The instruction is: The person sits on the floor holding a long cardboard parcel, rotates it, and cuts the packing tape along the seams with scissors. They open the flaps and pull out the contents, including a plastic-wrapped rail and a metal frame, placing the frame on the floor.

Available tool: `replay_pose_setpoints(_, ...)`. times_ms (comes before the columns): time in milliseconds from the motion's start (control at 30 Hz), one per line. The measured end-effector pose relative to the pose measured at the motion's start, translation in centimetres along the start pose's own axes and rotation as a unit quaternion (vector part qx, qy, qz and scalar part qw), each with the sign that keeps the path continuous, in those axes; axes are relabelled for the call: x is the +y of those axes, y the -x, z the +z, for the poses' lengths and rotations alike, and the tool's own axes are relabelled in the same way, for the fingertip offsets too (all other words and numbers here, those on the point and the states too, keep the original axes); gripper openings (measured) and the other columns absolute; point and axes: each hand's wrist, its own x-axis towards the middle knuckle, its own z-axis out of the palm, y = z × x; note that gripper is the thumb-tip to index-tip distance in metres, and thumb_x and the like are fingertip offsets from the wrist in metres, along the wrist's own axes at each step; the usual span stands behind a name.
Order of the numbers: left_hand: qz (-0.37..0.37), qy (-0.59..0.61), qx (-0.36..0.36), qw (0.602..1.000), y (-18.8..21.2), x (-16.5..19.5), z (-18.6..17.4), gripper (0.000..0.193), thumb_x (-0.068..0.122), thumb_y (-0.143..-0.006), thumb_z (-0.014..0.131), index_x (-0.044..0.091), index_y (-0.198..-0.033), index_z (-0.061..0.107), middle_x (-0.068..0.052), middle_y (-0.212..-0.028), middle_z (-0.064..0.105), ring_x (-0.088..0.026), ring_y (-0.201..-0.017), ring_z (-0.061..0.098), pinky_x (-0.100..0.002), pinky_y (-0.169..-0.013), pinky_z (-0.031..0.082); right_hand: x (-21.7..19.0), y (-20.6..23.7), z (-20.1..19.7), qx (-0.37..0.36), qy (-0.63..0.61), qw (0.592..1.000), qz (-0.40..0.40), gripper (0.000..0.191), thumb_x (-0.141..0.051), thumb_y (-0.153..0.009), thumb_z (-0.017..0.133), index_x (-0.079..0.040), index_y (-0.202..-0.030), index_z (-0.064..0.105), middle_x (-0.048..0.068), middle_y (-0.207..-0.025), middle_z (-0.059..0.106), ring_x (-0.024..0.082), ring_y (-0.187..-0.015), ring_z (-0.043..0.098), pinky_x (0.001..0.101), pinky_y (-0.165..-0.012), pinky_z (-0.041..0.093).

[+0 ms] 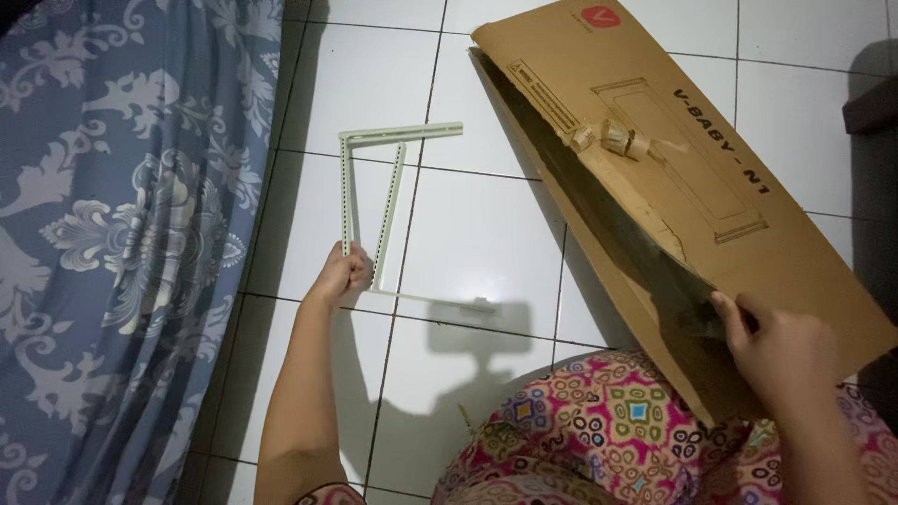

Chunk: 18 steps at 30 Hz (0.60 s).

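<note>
— Pale-green metal is what I'm looking at: 2 brackets (374,201) on the white floor tiles (486,234), and the left hand (341,273) has its fingers wrapped around the near end of them.

— Which way do they lie from that hand?

— Straight away from me. The long bars run from the fist up the frame, nearly parallel, just beside each other. One short arm turns right at the far end; another thin arm lies along the floor to the right of the fist. The left hand is the one on them. The right is well apart.

— And the right hand (781,351)?

— Fingers pinched on the near edge of a flat brown cardboard box (711,178), holding its flap up. I can see a dark gap under that flap; what's inside, I cannot tell.

— Markings on the box?

— A small red round logo at the far corner, a dark line drawing of a long rectangle down the middle, a narrow outlined label near the left edge, and dark lettering along the right. A torn, crumpled patch of tape (613,138) sits near the drawing's top.

— Anything else around?

— Blue floral cloth (122,215) hangs along the left, and a bright patterned garment (599,430) covers my lap, beneath the box's near end.
</note>
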Motion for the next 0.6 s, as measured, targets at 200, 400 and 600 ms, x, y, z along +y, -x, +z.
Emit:
replay_pose_setpoints(200, -0.064, -0.070, 0.074, 0.993, -1.8, 0.9, 1.2, 0.034, -0.008, -0.080, 0.047, 0.008, -0.110, 0.044, -0.004, -0.065, 0.044, -0.014, -0.049, 0.040, -0.029, -0.041, 0.031, 1.0, -0.4, 0.0, -0.023, 0.037, 0.999, 0.017, 0.043, -0.049, -0.107, 0.066, -0.010, -0.097, 0.081, 0.016, -0.063, 0.068, 0.031, -0.056, 0.068, 0.0384, -0.057, 0.055)
replay_pose_setpoints(400, -0.002, -0.156, 0.199, 0.968, -3.5, -0.6, 1.0, 0.038, 0.003, -0.083, 0.063, 0.003, -0.120, 0.056, -0.008, -0.084, 0.059, -0.019, -0.072, 0.058, -0.035, -0.062, 0.050, 2.5, -1.4, -2.0, -0.002, -0.026, 0.999, 0.038, 0.042, -0.045, -0.112, 0.066, -0.006, -0.105, 0.081, 0.018, -0.071, 0.070, 0.032, -0.064, 0.071, 0.0409, -0.068, 0.057)
replay_pose_setpoints(600, 0.070, -0.424, 0.277, 0.859, -3.8, -1.9, 0.3, 0.034, 0.021, -0.093, 0.064, -0.003, -0.117, 0.067, -0.022, -0.097, 0.068, -0.039, -0.095, 0.066, -0.047, -0.086, 0.052, 1.6, -2.1, -5.6, -0.048, -0.102, 0.981, 0.161, 0.043, -0.042, -0.109, 0.066, -0.001, -0.110, 0.079, 0.022, -0.073, 0.070, 0.035, -0.061, 0.070, 0.0445, -0.063, 0.056)
